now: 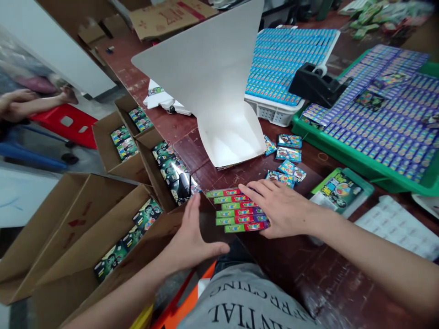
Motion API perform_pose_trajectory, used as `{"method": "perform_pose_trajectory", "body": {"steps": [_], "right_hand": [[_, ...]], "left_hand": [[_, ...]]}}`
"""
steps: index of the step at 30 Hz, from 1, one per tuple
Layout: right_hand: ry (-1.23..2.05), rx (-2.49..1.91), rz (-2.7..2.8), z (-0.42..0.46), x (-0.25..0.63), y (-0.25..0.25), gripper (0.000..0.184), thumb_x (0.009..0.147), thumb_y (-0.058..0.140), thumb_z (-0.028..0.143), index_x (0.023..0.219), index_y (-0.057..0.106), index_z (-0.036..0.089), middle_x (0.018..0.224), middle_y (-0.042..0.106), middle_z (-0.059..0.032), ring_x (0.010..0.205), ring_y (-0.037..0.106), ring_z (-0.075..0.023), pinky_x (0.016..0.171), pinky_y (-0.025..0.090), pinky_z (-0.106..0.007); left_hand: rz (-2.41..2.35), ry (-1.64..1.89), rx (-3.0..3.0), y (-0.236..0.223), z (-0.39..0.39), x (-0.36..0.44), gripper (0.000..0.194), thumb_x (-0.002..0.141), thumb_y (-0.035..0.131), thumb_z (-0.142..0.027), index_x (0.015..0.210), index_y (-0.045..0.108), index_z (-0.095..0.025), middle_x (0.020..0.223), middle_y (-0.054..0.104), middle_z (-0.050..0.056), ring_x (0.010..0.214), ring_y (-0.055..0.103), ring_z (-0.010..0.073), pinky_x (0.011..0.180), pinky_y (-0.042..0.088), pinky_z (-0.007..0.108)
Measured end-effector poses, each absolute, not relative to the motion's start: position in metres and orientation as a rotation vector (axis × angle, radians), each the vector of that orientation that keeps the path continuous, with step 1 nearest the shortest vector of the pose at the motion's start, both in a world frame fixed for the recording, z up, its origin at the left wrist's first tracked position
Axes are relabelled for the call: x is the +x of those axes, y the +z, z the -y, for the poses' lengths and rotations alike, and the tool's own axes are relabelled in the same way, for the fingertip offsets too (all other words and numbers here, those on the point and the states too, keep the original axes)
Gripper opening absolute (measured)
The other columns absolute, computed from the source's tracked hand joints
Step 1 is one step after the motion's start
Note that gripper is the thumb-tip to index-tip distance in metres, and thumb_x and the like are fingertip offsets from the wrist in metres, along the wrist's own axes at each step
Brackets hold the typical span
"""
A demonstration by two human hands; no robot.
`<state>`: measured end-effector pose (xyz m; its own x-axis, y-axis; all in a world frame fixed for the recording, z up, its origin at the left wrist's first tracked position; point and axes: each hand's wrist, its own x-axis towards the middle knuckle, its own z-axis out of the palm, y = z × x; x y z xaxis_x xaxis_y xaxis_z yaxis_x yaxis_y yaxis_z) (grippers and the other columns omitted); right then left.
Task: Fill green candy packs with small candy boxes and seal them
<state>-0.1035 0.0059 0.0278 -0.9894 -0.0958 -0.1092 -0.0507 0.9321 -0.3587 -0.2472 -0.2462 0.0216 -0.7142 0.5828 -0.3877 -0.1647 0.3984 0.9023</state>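
Observation:
My right hand (279, 208) lies across the right part of several slim green, red and purple packs (236, 217), lined up side by side at the table's near edge. Its fingers reach along their far side and its thumb is on the near side, so it grips the row. Left of the packs, my left hand (192, 240) is open and holds nothing, its thumb spread from the fingers. Just beyond the right hand lie several loose blue packets (290, 154). A clear plastic box with a printed card (339, 189) rests by the right forearm.
A bent white plastic sheet (229, 132) stands on the table (185, 141). Behind it are a white basket (274, 114) of blue packs, a black tape dispenser (317, 84) and a green crate (343, 148) of purple packs. Open cartons (116, 205) stand left. Another person's arm (37, 103) rests near a red stool (68, 123).

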Motion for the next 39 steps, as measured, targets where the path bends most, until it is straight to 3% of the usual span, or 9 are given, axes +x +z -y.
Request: {"method": "perform_pose_trajectory", "body": {"steps": [4, 9, 13, 18, 23, 28, 32, 36, 39], "right_hand": [[-0.591, -0.142, -2.998, -0.012, -0.102, 0.021, 0.109, 0.071, 0.072, 0.052, 0.163, 0.023, 0.018, 0.156, 0.045, -0.0194, 0.138, 0.045, -0.0429, 0.116, 0.031, -0.066], [-0.64, 0.093, -3.15, -0.019, -0.07, 0.011, 0.115, 0.079, 0.063, 0.078, 0.165, 0.006, 0.027, 0.172, 0.015, -0.0159, 0.155, 0.018, -0.0457, 0.122, 0.008, -0.072], [-0.991, 0.44, -3.138, -0.014, -0.045, -0.004, 0.094, 0.096, 0.032, 0.075, 0.163, -0.014, 0.029, 0.174, -0.01, -0.0107, 0.158, -0.003, -0.0401, 0.123, 0.017, -0.068], [-0.991, 0.425, -3.034, 0.001, -0.056, -0.001, 0.115, 0.086, 0.042, 0.085, 0.162, -0.021, 0.025, 0.171, -0.021, -0.0143, 0.158, -0.005, -0.042, 0.122, 0.021, -0.067], [-0.434, 0.251, -3.164, 0.005, -0.097, 0.02, 0.138, 0.064, 0.073, 0.081, 0.165, 0.004, 0.019, 0.171, 0.008, -0.0221, 0.154, 0.009, -0.0524, 0.12, 0.0, -0.073], [-0.467, 0.029, -3.031, 0.004, -0.119, 0.023, 0.104, 0.069, 0.073, 0.042, 0.16, 0.029, 0.016, 0.141, 0.054, -0.0209, 0.126, 0.052, -0.0411, 0.114, 0.033, -0.062], [-0.485, 0.031, -3.141, -0.025, -0.133, 0.054, 0.103, 0.069, 0.073, 0.042, 0.159, 0.029, 0.021, 0.139, 0.054, -0.0179, 0.122, 0.053, -0.0384, 0.108, 0.04, -0.057], [-0.371, 0.064, -3.358, -0.083, -0.205, 0.098, 0.11, 0.071, 0.076, 0.06, 0.159, 0.026, 0.017, 0.136, 0.053, -0.021, 0.119, 0.054, -0.0409, 0.104, 0.043, -0.057], [-0.367, -0.018, -3.336, -0.118, -0.279, 0.096, 0.116, 0.068, 0.077, 0.067, 0.158, 0.028, 0.014, 0.132, 0.056, -0.0216, 0.116, 0.057, -0.042, 0.101, 0.045, -0.056]], "left_hand": [[-1.963, 1.269, 0.952, -0.009, 0.235, -0.26, 0.148, 0.03, 0.103, -0.036, 0.158, 0.031, -0.026, 0.172, 0.006, 0.014, 0.158, 0.005, 0.0443, 0.127, 0.008, 0.059], [-1.789, 1.381, 1.019, -0.035, 0.205, -0.26, 0.126, 0.052, 0.097, -0.029, 0.157, 0.029, -0.033, 0.158, 0.037, 0.012, 0.149, 0.034, 0.0422, 0.126, 0.024, 0.054], [-1.737, 1.438, 0.997, -0.034, 0.203, -0.259, 0.126, 0.05, 0.097, -0.026, 0.156, 0.031, -0.032, 0.158, 0.038, 0.012, 0.149, 0.033, 0.0431, 0.126, 0.024, 0.057], [-1.631, 1.384, 1.044, -0.036, 0.209, -0.266, 0.142, 0.062, 0.093, -0.03, 0.161, -0.008, -0.042, 0.156, 0.047, 0.008, 0.148, 0.04, 0.0396, 0.126, 0.023, 0.062], [-1.664, 1.349, 1.308, -0.065, 0.209, -0.268, 0.147, 0.067, 0.09, -0.033, 0.155, -0.027, -0.043, 0.155, 0.047, 0.011, 0.141, 0.048, 0.0408, 0.121, 0.028, 0.068], [-1.734, 1.336, 1.415, -0.069, 0.22, -0.276, 0.156, 0.062, 0.093, -0.052, 0.156, -0.03, -0.035, 0.165, 0.021, 0.022, 0.149, 0.035, 0.0432, 0.117, 0.034, 0.068], [-2.042, 1.449, 1.555, -0.049, 0.226, -0.3, 0.14, 0.07, 0.074, -0.077, 0.162, -0.015, -0.02, 0.168, 0.003, 0.027, 0.156, 0.009, 0.047, 0.121, 0.021, 0.07], [-2.587, 1.471, 1.614, -0.033, 0.186, -0.318, 0.063, 0.097, 0.06, -0.034, 0.153, 0.035, -0.023, 0.147, 0.048, 0.018, 0.144, 0.042, 0.0341, 0.118, 0.036, 0.057], [-2.616, 0.858, 1.875, -0.037, 0.144, -0.328, 0.045, 0.096, 0.062, -0.025, 0.14, 0.052, -0.023, 0.134, 0.063, 0.013, 0.129, 0.055, 0.0304, 0.11, 0.043, 0.049]]}}
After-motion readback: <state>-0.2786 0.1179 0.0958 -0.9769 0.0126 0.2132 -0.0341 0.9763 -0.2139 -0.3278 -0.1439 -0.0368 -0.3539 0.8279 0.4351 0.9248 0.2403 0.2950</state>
